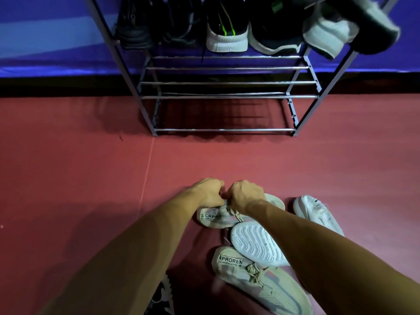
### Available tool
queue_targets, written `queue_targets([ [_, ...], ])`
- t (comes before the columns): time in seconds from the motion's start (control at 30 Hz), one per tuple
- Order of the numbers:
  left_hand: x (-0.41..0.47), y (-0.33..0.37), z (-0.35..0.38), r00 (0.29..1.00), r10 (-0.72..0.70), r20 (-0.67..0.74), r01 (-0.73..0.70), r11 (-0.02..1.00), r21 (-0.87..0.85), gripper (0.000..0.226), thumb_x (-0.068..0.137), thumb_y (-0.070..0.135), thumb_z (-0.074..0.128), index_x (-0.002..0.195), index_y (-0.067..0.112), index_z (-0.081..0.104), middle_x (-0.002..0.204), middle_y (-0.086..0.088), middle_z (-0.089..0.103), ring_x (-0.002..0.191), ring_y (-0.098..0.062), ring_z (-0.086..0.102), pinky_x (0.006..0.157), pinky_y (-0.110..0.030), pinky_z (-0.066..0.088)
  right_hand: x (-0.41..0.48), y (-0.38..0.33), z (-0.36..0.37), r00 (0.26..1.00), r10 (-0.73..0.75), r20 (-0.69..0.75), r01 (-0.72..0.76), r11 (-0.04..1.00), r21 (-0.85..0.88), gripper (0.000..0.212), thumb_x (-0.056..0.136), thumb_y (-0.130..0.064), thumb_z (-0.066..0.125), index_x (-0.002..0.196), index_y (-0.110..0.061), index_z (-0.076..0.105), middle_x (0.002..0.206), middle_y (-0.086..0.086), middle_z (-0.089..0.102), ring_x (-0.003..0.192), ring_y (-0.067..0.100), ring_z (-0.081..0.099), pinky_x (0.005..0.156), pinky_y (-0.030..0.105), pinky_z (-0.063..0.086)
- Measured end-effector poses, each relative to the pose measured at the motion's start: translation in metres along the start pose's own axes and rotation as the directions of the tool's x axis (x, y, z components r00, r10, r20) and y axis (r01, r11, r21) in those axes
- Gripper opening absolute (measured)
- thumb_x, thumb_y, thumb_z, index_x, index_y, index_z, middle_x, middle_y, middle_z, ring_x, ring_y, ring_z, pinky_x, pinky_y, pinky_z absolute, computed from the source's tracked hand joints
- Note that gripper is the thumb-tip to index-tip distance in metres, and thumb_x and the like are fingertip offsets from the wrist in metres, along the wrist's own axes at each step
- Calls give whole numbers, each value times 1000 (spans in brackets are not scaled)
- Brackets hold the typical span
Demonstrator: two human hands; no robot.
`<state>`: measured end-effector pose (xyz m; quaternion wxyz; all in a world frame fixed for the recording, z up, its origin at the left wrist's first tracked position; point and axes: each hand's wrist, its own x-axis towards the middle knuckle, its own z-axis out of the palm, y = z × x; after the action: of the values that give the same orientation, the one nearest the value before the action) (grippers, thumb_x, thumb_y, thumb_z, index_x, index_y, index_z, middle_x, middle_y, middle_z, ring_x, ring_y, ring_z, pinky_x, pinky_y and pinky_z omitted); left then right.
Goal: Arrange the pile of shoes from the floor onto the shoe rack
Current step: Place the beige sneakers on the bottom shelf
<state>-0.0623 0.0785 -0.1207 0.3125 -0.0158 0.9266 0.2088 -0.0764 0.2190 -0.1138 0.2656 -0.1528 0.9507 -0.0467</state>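
Observation:
A beige knit sneaker lies on the red floor, and both hands are curled over its upper. My left hand grips it near the opening, and my right hand pinches its laces. Its twin lies nearer me. A white shoe rests sole-up between them, and another white shoe lies to the right. The metal shoe rack stands ahead with its lower bars bare.
The rack's upper shelf holds several dark sneakers and one with a white heel and green stripe. A grey slipper hangs off the right corner. A purple wall stands behind. A patterned black shoe sits by my left arm.

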Motion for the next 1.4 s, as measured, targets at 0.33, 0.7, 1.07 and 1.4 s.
queue_targets([
  [0.33, -38, 11, -53, 986, -13, -164, 49, 975, 216, 40, 75, 31, 73, 112, 17, 66, 116, -11, 67, 114, -34, 58, 101, -39, 47, -32, -37, -77, 986, -81, -147, 77, 997, -33, 28, 81, -23, 73, 108, -29, 77, 113, 3, 73, 104, 31, 69, 89, 35, 55],
  [0.7, -81, 48, -177, 928, -107, -357, 159, 980, 119, 30, 86, 30, 61, 111, 14, 69, 118, -13, 69, 107, -33, 65, 76, -33, 47, -52, -58, -201, 887, -194, -420, 170, 981, -95, 24, 89, -34, 66, 111, -29, 74, 121, 5, 64, 106, 34, 65, 80, 36, 49],
  [1.07, -45, -22, -234, 869, -325, -372, 76, 832, -550, 27, 92, -2, 47, 105, -16, 66, 98, -29, 68, 84, -26, 57, 73, -33, 41, 31, -69, -196, 932, -287, -220, 356, 831, 428, 24, 89, -38, 70, 108, -25, 65, 91, -6, 66, 79, 15, 65, 71, 27, 54],
  [1.4, 6, -88, -237, 761, -425, -491, -103, 667, -738, 20, 93, 10, 60, 109, 3, 71, 83, -12, 71, 66, -23, 62, 56, -21, 47, 93, -120, -179, 964, -217, -153, 255, 592, 765, 47, 78, 7, 68, 120, -12, 58, 73, 0, 64, 54, 9, 57, 40, 13, 39],
])
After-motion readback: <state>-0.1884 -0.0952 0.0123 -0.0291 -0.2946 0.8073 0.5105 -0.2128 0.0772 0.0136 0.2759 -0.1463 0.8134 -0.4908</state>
